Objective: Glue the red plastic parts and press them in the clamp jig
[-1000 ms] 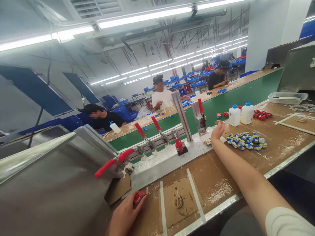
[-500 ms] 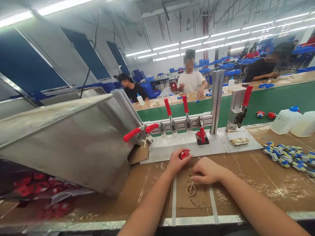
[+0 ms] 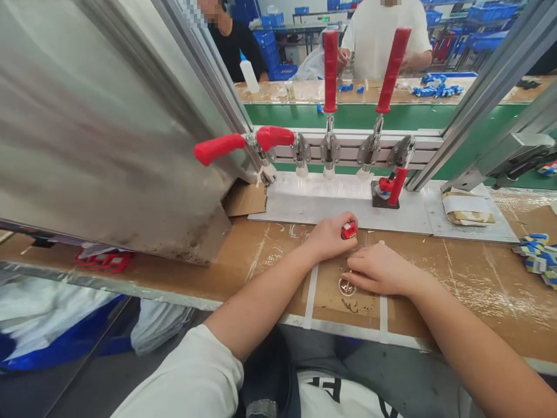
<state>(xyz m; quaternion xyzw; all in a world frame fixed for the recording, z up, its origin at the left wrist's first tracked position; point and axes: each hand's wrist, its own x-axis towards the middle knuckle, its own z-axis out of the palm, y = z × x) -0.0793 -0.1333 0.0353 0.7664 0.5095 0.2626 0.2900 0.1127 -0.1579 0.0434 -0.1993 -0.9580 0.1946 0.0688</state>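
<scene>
My left hand (image 3: pixel 333 237) is closed around a small red plastic part (image 3: pixel 348 230) just in front of the metal base plate. Close by on its right, my right hand (image 3: pixel 383 269) hangs low over the bench with its fingers pinched together. What they hold, if anything, is hidden. Under those fingertips lies a small round ring-like dish (image 3: pixel 347 287) on a taped-down piece of cardboard (image 3: pixel 331 299). Behind both hands, a clamp with a red handle (image 3: pixel 398 187) stands over another red part (image 3: pixel 385 184) on a black pad.
Several red-handled toggle clamps (image 3: pixel 330 72) line a metal rail. A big sheet-metal bin (image 3: pixel 130 145) fills the left, with red parts (image 3: pixel 107 260) below it. Blue, yellow and white parts (image 3: pixel 539 255) lie at right, near a wrapped bundle (image 3: pixel 467 208). Two people work across the bench.
The head view has tilted down and come closer, so my lap now shows. The left hand still grips the red part, and the right hand stays at the round dish.
</scene>
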